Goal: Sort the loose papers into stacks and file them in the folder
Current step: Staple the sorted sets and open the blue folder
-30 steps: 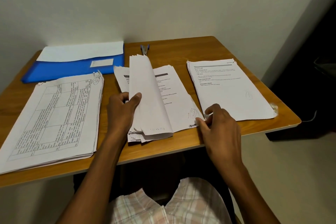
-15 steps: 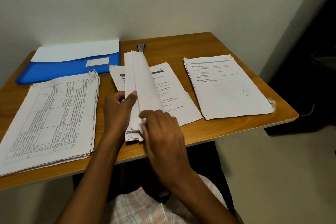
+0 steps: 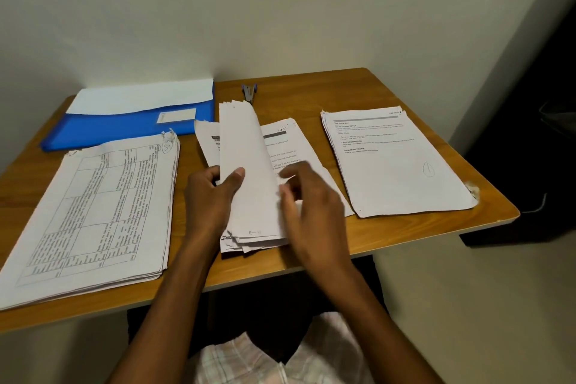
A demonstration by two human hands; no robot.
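At the counter's [image 3: 327, 93] middle, the left hand [image 3: 212, 196] pinches a thin, floppy sheaf of papers [image 3: 246, 171] upright by its long edge, while the blurred right hand [image 3: 308, 206], fingers seemingly loose, reaches for one light, slippery sheet.

Matt white paper stacks [image 3: 93, 215] lie on a smooth wood-grain table [image 3: 389, 237] beside a glossy blue plastic folder [image 3: 124, 128].

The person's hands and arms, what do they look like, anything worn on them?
Both forearms are bare right down to the frame's bottom edge, with no sleeve in sight. No watch, ring, glove or bracelet shows on the left hand or the right hand. The right hand is motion-blurred, so small details there are uncertain.
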